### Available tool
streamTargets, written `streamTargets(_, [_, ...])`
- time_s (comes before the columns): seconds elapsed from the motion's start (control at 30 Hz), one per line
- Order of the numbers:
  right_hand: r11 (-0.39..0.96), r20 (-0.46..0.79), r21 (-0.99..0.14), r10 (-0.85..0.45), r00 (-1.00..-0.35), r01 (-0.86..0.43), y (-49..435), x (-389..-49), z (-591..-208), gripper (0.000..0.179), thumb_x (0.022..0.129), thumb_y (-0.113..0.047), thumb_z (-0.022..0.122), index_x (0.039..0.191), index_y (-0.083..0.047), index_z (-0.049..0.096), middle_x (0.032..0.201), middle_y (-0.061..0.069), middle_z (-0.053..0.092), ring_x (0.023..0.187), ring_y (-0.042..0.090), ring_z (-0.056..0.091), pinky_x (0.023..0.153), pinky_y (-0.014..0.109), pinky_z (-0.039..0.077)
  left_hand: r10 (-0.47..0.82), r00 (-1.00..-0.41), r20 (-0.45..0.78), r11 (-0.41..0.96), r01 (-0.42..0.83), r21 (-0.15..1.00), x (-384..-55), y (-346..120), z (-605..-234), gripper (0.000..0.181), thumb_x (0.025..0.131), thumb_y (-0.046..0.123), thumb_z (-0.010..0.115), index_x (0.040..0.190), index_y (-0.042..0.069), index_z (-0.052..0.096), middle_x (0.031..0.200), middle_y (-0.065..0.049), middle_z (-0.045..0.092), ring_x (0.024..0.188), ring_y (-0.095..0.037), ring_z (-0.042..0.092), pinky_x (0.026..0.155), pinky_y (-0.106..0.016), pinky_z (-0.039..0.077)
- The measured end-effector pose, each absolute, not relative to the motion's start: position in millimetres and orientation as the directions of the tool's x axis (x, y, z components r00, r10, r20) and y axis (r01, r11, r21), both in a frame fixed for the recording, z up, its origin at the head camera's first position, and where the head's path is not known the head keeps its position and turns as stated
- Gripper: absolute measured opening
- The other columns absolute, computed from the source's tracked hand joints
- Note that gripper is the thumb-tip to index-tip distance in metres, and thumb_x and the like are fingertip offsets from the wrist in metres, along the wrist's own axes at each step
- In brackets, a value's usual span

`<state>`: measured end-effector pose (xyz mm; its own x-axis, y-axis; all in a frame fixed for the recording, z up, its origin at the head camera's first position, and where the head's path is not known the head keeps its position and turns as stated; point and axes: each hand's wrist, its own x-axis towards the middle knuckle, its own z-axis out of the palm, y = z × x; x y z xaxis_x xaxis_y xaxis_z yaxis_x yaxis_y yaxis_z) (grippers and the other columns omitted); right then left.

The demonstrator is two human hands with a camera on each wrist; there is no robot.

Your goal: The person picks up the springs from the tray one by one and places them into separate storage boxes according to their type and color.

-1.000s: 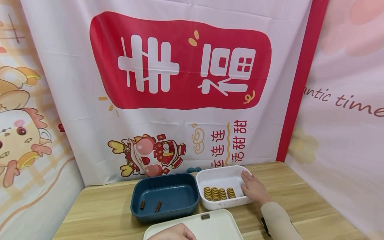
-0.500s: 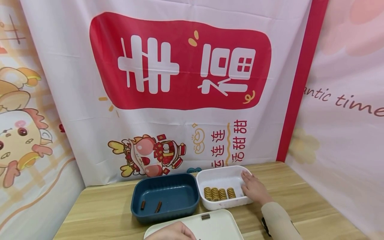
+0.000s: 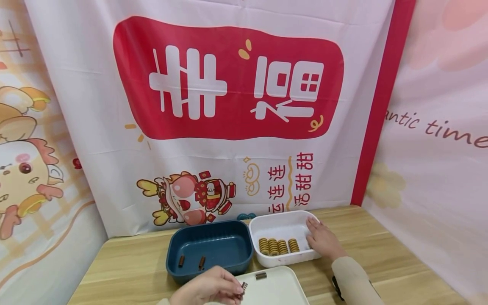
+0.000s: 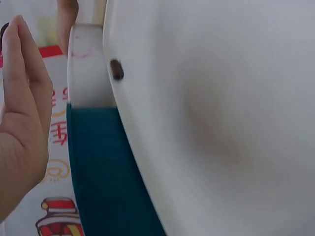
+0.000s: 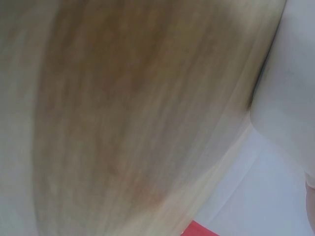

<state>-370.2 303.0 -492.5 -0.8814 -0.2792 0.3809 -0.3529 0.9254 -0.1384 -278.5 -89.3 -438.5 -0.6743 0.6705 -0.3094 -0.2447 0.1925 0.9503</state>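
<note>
My left hand (image 3: 209, 287) pinches a small dark coil spring (image 3: 244, 286) between thumb and fingers, above the left side of a cream tray (image 3: 282, 292). In the left wrist view the left hand (image 4: 24, 113) has long, nearly straight fingers, with a dark curved piece at their tips. Another dark spring (image 3: 261, 276) lies by the tray's far edge. My right hand (image 3: 324, 239) rests over the right rim of a white bin (image 3: 280, 217), its fingers reaching inside. The right wrist view shows mostly tabletop and the bin's outer wall (image 5: 290, 93).
A dark blue bin (image 3: 209, 223) stands left of the white bin, with brown coil springs (image 3: 181, 261) on its floor. Rows of brass-coloured coils (image 3: 272, 246) lie in the white bin. A printed cloth (image 3: 228, 148) hangs behind the wooden table (image 3: 126, 254).
My left hand has come up from the bottom edge, farther over the tray, and the spring in its fingers now shows clearly. The right hand stays on the white bin's rim.
</note>
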Motion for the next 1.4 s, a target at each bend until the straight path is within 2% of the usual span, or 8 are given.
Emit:
streamTargets(0.27, [0.925,0.391,-0.134,-0.280,-0.877,-0.355,303,-370,-492,0.049,0.090,-0.013,0.054,0.129,0.017,0.048,0.136,0.029,0.046,0.130,0.042,0.040,0.107,0.055,0.027,0.447,-0.836,-0.318,0.251,-0.225,0.942,-305,-105,-429,0.021,0.087,0.010,0.069,0.099,-0.007,0.071,0.082,-0.012,0.071,0.070,-0.014,0.069,0.068,-0.027,0.056])
streamTargets(0.43, [0.926,0.373,-0.142,-0.279,-0.885,-0.351,303,-369,-491,0.050,0.090,-0.013,0.054,0.130,0.017,0.047,0.137,0.029,0.045,0.131,0.041,0.039,0.108,0.054,0.026,0.332,-0.900,-0.282,0.330,-0.169,0.929,-318,-119,-425,0.024,0.085,0.011,0.071,0.098,-0.009,0.070,0.077,-0.010,0.071,0.066,-0.013,0.068,0.065,-0.026,0.056])
streamTargets(0.63, [0.929,0.340,-0.150,-0.272,-0.900,-0.338,301,-369,-489,0.050,0.091,-0.015,0.053,0.131,0.016,0.046,0.140,0.028,0.043,0.133,0.040,0.036,0.109,0.054,0.025,0.193,-0.957,-0.218,0.404,-0.126,0.906,-326,-136,-431,0.014,0.082,0.004,0.072,0.087,-0.009,0.072,0.070,-0.010,0.069,0.057,-0.011,0.065,0.058,-0.025,0.056])
streamTargets(0.77, [0.926,0.364,-0.145,-0.279,-0.889,-0.350,301,-368,-490,0.049,0.090,-0.014,0.052,0.129,0.016,0.048,0.138,0.028,0.045,0.131,0.041,0.038,0.108,0.055,0.026,0.117,-0.980,-0.163,0.503,-0.083,0.861,-332,-145,-437,0.010,0.079,0.003,0.074,0.078,-0.007,0.073,0.067,-0.009,0.068,0.054,-0.011,0.064,0.055,-0.026,0.056])
streamTargets(0.9, [0.926,0.366,-0.146,-0.277,-0.888,-0.349,301,-368,-490,0.050,0.090,-0.014,0.052,0.129,0.016,0.048,0.137,0.028,0.045,0.131,0.041,0.039,0.108,0.055,0.026,0.099,-0.993,-0.069,0.618,0.007,0.786,-336,-156,-444,0.009,0.074,0.003,0.076,0.069,-0.004,0.073,0.062,-0.007,0.067,0.052,-0.012,0.063,0.052,-0.027,0.055])
streamTargets(1.13, [0.927,0.359,-0.139,-0.280,-0.890,-0.348,302,-370,-492,0.050,0.090,-0.014,0.052,0.130,0.016,0.047,0.138,0.028,0.044,0.131,0.041,0.038,0.108,0.055,0.026,0.118,-0.988,0.095,0.816,0.151,0.558,-342,-171,-454,0.030,0.067,0.003,0.080,0.046,0.005,0.058,0.041,0.002,0.052,0.040,-0.012,0.053,0.043,-0.025,0.042])
streamTargets(1.23, [0.928,0.374,-0.138,-0.275,-0.886,-0.346,302,-370,-492,0.050,0.089,-0.014,0.052,0.130,0.016,0.048,0.138,0.028,0.045,0.131,0.041,0.039,0.108,0.055,0.027,0.139,-0.985,0.107,0.872,0.173,0.459,-343,-167,-455,0.033,0.067,0.003,0.080,0.048,0.007,0.053,0.043,0.001,0.049,0.042,-0.013,0.049,0.046,-0.027,0.040])
streamTargets(1.4, [0.926,0.374,-0.139,-0.279,-0.885,-0.351,302,-370,-492,0.050,0.090,-0.014,0.052,0.129,0.016,0.048,0.137,0.028,0.046,0.130,0.041,0.039,0.107,0.055,0.027,0.173,-0.976,0.130,0.913,0.209,0.350,-340,-160,-457,0.022,0.068,-0.002,0.075,0.065,0.003,0.055,0.060,-0.005,0.056,0.054,-0.018,0.050,0.051,-0.036,0.043])
